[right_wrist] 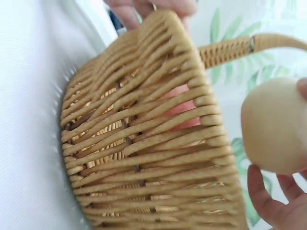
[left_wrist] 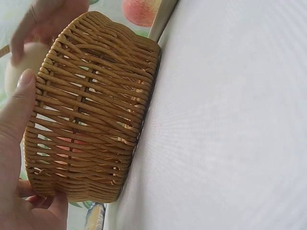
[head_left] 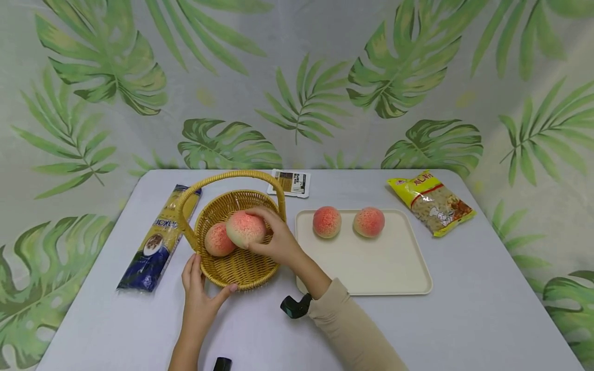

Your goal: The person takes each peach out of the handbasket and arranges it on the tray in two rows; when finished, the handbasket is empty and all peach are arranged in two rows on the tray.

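My right hand (head_left: 278, 241) grips a pink-and-cream peach (head_left: 245, 229) by its side, above the wicker basket (head_left: 241, 269). In the right wrist view the pale underside of that peach (right_wrist: 273, 125) stands above the basket's rim, with fingertips around it. Another peach (head_left: 219, 240) lies inside the basket at its left. My left hand (head_left: 200, 291) holds the basket's near-left rim, thumb and fingers spread apart along it; the left wrist view shows the thumb (left_wrist: 21, 98) at the rim and the fingers bent farther along.
Right of the basket, a cream tray (head_left: 371, 268) bears two peaches (head_left: 327, 222) near its far edge. A blue-and-gold packet (head_left: 155, 242) lies at the left, a small flat package (head_left: 292, 183) behind the basket, and a yellow bag (head_left: 433, 203) at the far right. The basket's handle (head_left: 232, 174) arches upright.
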The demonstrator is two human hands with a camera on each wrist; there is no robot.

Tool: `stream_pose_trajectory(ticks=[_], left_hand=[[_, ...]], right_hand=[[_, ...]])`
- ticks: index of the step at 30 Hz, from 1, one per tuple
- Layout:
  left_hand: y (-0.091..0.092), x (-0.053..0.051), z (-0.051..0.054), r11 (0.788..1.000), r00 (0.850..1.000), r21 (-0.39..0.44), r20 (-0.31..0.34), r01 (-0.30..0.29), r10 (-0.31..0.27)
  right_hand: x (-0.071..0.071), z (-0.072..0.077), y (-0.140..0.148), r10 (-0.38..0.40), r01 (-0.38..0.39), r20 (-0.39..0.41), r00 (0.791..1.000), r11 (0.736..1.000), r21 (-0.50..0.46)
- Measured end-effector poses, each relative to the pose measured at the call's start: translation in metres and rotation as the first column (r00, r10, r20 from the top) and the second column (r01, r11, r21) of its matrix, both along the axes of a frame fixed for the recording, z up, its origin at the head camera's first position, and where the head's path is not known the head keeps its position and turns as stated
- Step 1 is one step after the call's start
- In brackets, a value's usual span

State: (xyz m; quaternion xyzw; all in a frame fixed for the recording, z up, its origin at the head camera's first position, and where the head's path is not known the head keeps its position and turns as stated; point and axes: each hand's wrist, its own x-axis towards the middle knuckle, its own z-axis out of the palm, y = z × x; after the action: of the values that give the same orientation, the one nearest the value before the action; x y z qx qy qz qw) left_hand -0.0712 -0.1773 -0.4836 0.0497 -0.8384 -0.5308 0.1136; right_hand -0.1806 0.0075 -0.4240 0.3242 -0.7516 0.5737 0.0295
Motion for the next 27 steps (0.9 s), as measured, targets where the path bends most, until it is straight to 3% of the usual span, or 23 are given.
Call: stream_pose_trajectory(ticks=[7, 10, 14, 20, 27], left_hand=[[0.0, 0.001, 0.002, 1.0, 1.0, 0.003, 0.012, -0.008, 0.008], [0.0, 0.001, 0.002, 1.0, 1.0, 0.008, 0.019, -0.005, 0.005], [0.0, 0.001, 0.001, 1.0, 1.0, 0.011, 0.019, 0.0, 0.0], [-0.001, 0.0, 0.001, 1.0, 1.0, 0.014, 0.008, -0.001, 0.001], [0.0, 0.0, 0.0, 1.0, 1.0, 0.018, 0.011, 0.001, -0.002]], right_hand=[[0.036, 0.033, 0.03, -0.002, -0.004, -0.043, 0.999, 0.993, -0.119], [0.042, 0.034, 0.048, -0.026, 0.018, -0.055, 0.998, 0.988, -0.152], [0.046, 0.027, 0.076, -0.096, 0.088, -0.056, 0.994, 0.988, -0.128], [0.051, 0.007, 0.114, -0.218, 0.218, -0.036, 0.975, 0.976, 0.005], [0.06, -0.019, 0.136, -0.267, 0.274, -0.076, 0.961, 0.955, 0.111]])
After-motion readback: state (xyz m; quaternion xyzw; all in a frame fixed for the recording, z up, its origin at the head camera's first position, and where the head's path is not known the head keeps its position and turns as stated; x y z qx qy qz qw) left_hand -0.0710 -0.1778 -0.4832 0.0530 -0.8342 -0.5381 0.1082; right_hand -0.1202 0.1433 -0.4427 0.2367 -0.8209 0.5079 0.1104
